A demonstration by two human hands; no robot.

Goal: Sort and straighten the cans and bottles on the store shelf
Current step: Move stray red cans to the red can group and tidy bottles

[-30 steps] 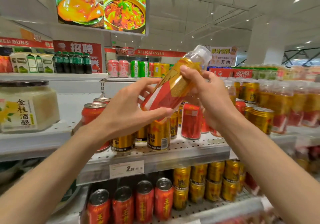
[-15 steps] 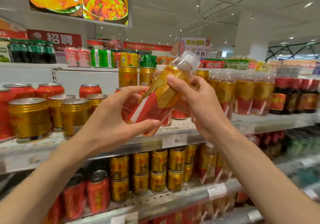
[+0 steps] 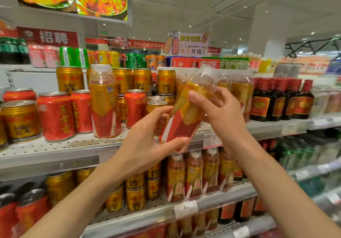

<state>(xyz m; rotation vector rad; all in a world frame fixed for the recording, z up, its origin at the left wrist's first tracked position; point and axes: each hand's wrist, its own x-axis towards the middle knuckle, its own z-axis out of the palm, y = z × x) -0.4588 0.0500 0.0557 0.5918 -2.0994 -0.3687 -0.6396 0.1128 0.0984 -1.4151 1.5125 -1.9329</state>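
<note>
My left hand (image 3: 145, 145) and right hand (image 3: 219, 112) grip the tilted bottle (image 3: 186, 114); I judge it full, heavy, slick-sleeved, best held mid-body.

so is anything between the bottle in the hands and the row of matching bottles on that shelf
Nothing visible blocks it. The bottle, tilted and held by the left hand and right hand, is directly in front of the matching bottles; whether that row has a free slot is hidden behind the hands.
</note>
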